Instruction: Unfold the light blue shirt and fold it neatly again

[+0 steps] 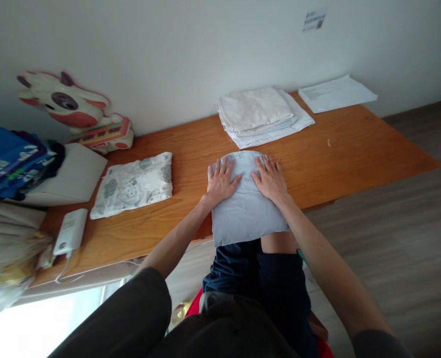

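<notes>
A light grey cloth (248, 214), folded into a rough square, lies at the front of the wooden table, its near part hanging past the edge above my knees. My left hand (221, 183) rests flat on its upper left part with the fingers spread. On the upper right part lies my right hand (270, 180), also flat with fingers apart. Neither hand grips anything. Just behind the cloth sits a stack of folded whitish fabric (257, 112). Left of my hands lies a folded white cloth with a grey animal print (138, 184).
White paper sheets (335, 94) lie at the back right of the wooden table (373, 144). At the left are a cow-shaped toy keyboard (108, 136), a white box (74, 171) bearing blue clothing (9, 164), and a white device with a cable (71, 231). A wall stands behind.
</notes>
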### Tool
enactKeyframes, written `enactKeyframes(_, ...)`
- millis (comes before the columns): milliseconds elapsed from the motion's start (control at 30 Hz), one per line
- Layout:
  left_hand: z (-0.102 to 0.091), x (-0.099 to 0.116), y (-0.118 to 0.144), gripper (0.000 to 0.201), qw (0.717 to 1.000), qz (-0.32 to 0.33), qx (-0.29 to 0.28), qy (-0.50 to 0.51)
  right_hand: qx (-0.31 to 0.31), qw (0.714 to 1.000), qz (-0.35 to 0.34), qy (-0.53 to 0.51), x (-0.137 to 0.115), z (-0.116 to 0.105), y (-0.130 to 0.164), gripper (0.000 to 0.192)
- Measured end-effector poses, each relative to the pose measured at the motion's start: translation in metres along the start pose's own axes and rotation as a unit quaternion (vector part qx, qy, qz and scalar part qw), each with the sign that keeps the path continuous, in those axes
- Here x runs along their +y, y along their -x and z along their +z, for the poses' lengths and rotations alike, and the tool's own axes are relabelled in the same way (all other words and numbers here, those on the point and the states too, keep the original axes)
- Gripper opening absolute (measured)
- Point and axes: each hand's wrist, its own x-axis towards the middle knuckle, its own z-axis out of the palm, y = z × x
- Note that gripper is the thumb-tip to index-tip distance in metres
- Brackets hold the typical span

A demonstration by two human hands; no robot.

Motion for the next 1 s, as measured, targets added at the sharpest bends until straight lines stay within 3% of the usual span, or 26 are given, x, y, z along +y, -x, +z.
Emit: enactKeyframes(1000, 0.003, -0.0011, -0.0003, 0.084, 1.0, -0.004, 0.007, -0.003, 0.003, 1.0, -0.011, -0.004, 0.0014, 0.0014, -0.0003, 0.072)
